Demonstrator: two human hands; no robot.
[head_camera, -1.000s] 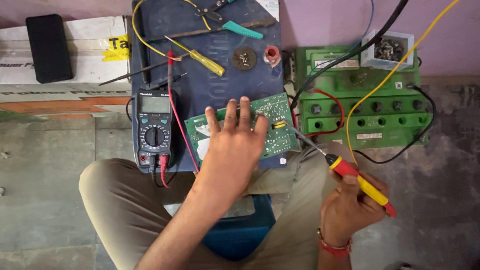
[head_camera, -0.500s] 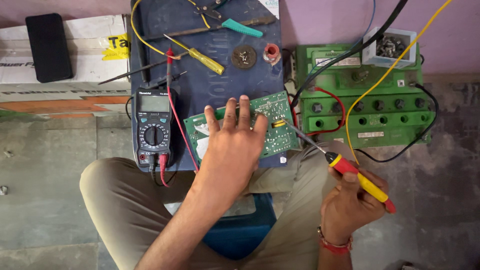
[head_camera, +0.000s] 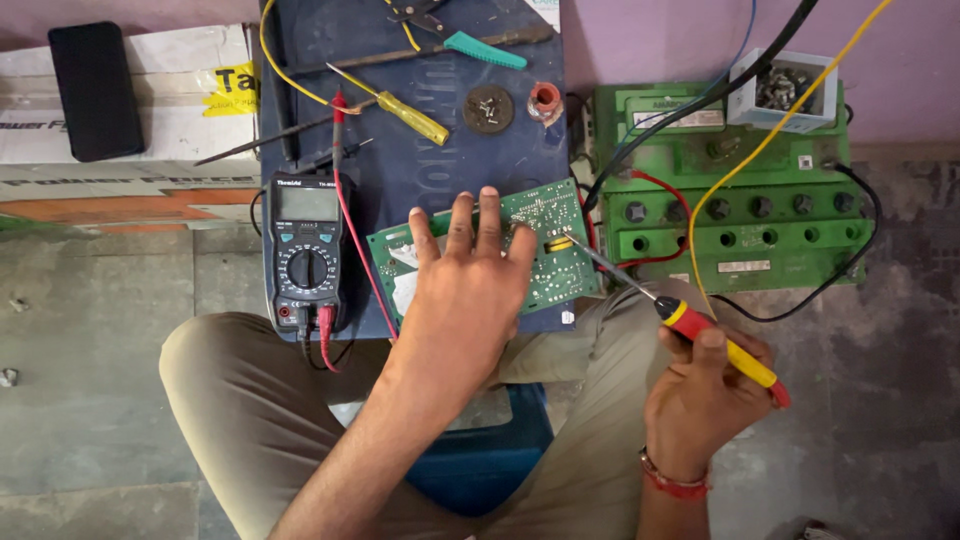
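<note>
Two hands: left hand (head_camera: 468, 290) flat on circuit board (head_camera: 545, 245), right hand (head_camera: 705, 385) around soldering iron (head_camera: 690, 325).

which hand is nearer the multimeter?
Left. The left hand lies flat on the green circuit board, just right of the multimeter. The right hand holds a soldering iron well beyond.
</note>
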